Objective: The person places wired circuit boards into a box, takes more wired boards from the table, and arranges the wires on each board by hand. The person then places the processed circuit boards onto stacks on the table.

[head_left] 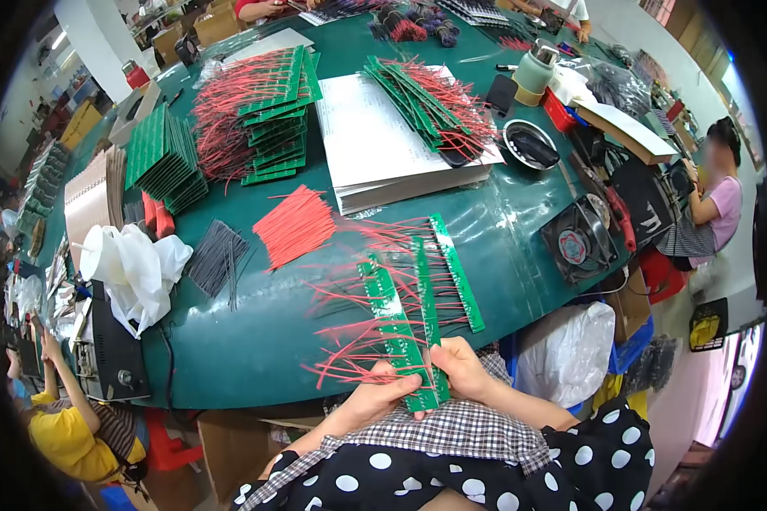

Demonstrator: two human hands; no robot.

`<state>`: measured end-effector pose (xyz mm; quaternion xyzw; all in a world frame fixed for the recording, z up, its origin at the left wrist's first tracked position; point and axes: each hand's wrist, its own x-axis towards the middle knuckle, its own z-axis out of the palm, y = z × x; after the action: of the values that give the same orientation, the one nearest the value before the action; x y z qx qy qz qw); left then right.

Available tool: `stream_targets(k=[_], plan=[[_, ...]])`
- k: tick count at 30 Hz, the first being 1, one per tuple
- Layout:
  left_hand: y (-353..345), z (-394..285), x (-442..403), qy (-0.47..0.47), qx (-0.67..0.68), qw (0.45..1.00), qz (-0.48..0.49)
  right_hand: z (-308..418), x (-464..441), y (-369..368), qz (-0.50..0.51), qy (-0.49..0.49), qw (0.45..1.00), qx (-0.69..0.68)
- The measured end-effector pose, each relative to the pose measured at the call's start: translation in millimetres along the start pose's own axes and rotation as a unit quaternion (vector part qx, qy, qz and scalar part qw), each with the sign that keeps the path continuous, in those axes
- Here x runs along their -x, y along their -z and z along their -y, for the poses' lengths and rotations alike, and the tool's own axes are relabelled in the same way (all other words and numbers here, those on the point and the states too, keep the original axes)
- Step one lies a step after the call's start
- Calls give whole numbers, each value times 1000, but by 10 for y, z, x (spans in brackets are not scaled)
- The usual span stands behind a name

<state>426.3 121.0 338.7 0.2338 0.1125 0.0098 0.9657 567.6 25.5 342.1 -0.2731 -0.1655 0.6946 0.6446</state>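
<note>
Near the table's front edge, my left hand (382, 397) grips the lower end of a green circuit strip (391, 311) with red wires trailing to the left. Close beside it, my right hand (462, 368) holds the bottom of a second green strip (426, 298), thumb on its face. The two strips stand side by side, their lower ends nearly touching. Just to the right, a third wired strip (458, 272) lies on the table. Beyond the hands are a pile of loose red wires (295, 226) and a pile of black wires (218, 258).
Wired boards (273, 111) are stacked at the back, beside a paper stack (358, 145) carrying more boards. Bare green boards (162, 157) and a white plastic bag (136, 268) lie left. A small fan (578, 241) stands right. Other people sit around the table (230, 366).
</note>
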Motion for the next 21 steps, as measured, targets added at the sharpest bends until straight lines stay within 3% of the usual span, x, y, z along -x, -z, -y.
stream_targets(k=[2,6,8,10,12,14,16,18,19,20,21], plan=[[-45,-16,30,-18,-108,992,-64,93,-1,-93,-44,-16,988,149],[-110,-88,9,-27,-172,971,-162,140,-7,-38,-63,-19,973,220],[-134,-194,26,-15,-200,967,-160,197,20,-38,-92,-29,976,197],[-123,-299,40,-38,-189,976,-106,259,37,146,-44,23,952,301],[65,-286,15,-99,-182,969,-136,457,113,180,-71,40,935,346],[127,-342,72,-131,-285,924,-221,683,167,301,-57,64,930,359],[207,-422,167,-115,-444,843,-280,839,168,270,-90,73,917,381],[256,-457,221,-148,-441,834,-298,895,118,329,-106,69,900,417],[238,-467,226,-148,-441,834,-298,945,64,269,-180,10,764,620],[198,-491,235,-167,-380,864,-285,971,33,236,-242,-48,575,780],[158,-518,246,-185,-318,890,-269,947,13,295,-260,-53,478,837]])
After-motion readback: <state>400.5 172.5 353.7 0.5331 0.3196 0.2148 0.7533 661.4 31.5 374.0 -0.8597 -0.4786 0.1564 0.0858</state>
